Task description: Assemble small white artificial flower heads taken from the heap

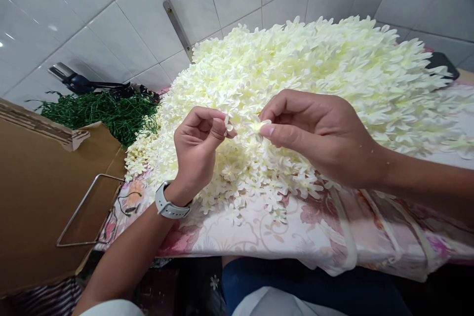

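A big heap of small cream artificial flowers (pixel 314 64) covers the table. My left hand (pixel 196 150), with a grey watch on its wrist, is curled and pinches a small white flower piece (pixel 228 125) at its fingertips. My right hand (pixel 318 133) comes in from the right, its thumb and forefinger pinched on a pale yellow flower (pixel 258 127). The two fingertips nearly meet just above the front of the heap.
A floral tablecloth (pixel 259 232) hangs over the table's front edge. At left stand a brown cardboard box (pixel 37 192) with a wire handle (pixel 79 212), a pile of green stems (pixel 99 111) and a dark tool (pixel 81 83). White tiled wall behind.
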Demonstrator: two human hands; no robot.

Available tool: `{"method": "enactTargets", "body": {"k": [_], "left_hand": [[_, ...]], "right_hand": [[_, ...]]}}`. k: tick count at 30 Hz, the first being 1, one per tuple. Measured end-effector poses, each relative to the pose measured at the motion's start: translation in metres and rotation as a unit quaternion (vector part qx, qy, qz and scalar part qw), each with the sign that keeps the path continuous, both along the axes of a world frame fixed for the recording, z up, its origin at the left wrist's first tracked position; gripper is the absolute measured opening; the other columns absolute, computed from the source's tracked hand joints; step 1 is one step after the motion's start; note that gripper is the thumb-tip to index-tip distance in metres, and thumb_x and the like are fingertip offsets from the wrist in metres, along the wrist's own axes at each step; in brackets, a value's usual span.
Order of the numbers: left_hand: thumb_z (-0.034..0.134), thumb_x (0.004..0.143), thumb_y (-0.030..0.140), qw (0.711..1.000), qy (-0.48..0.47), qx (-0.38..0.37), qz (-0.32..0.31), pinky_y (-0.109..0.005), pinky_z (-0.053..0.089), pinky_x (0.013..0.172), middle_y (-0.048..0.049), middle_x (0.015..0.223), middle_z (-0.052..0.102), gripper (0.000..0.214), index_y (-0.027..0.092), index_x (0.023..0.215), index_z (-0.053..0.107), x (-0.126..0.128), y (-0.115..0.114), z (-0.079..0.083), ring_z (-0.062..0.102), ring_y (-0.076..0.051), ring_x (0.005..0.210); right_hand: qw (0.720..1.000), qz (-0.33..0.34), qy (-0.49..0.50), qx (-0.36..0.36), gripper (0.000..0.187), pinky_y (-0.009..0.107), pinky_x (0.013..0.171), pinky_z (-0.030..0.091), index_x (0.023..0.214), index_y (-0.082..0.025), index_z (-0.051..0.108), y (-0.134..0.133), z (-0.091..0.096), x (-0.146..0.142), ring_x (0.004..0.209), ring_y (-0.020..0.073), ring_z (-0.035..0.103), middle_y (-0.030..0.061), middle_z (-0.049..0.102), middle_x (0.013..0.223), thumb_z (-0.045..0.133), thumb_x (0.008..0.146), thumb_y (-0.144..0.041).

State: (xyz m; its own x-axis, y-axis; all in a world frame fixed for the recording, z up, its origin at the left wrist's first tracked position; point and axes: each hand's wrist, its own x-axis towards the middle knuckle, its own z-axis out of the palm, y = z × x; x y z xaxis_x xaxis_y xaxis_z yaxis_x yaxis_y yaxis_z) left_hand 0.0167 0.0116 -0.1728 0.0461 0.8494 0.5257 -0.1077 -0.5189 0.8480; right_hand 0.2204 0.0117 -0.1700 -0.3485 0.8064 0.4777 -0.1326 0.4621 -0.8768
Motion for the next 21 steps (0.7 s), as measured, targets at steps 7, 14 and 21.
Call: {"method": "enactTargets", "body": {"k": [7,14,21], "left_hand": [[0.084,0.088,0.038,1.0,0.015,-0.001,0.003,-0.015,0.058,0.064,0.0052,0.071,0.061,0.027,0.019,0.079,0.067,0.0004,0.0044,0.0001,0.062,-0.003,0.062],[0.076,0.094,0.039,0.999,0.04,0.018,0.005,-0.019,0.052,0.072,0.0002,0.082,0.064,0.024,0.019,0.082,0.069,-0.0032,0.0056,-0.0031,0.061,-0.007,0.074],[0.08,0.091,0.036,1.0,0.017,0.017,-0.012,-0.018,0.052,0.071,0.0034,0.081,0.062,0.022,0.023,0.097,0.063,-0.0037,0.0082,-0.0044,0.06,-0.006,0.072]], "right_hand": [[1.0,0.002,-0.003,-0.005,0.016,0.03,0.052,0.033,0.077,-0.021,0.06,-0.001,0.0012,-0.0009,0.059,0.0103,0.044,-0.0019,0.053,0.069,0.067,0.09,-0.02],[1.0,0.005,-0.012,0.002,0.014,0.029,0.053,0.036,0.079,-0.02,0.061,-0.0003,0.0008,0.0003,0.061,0.0103,0.045,-0.002,0.054,0.071,0.07,0.09,-0.024],[1.0,0.011,-0.02,-0.003,0.013,0.03,0.054,0.037,0.082,-0.019,0.061,0.0003,-0.0017,-0.0003,0.062,0.0105,0.045,-0.002,0.053,0.073,0.068,0.091,-0.025]]}}
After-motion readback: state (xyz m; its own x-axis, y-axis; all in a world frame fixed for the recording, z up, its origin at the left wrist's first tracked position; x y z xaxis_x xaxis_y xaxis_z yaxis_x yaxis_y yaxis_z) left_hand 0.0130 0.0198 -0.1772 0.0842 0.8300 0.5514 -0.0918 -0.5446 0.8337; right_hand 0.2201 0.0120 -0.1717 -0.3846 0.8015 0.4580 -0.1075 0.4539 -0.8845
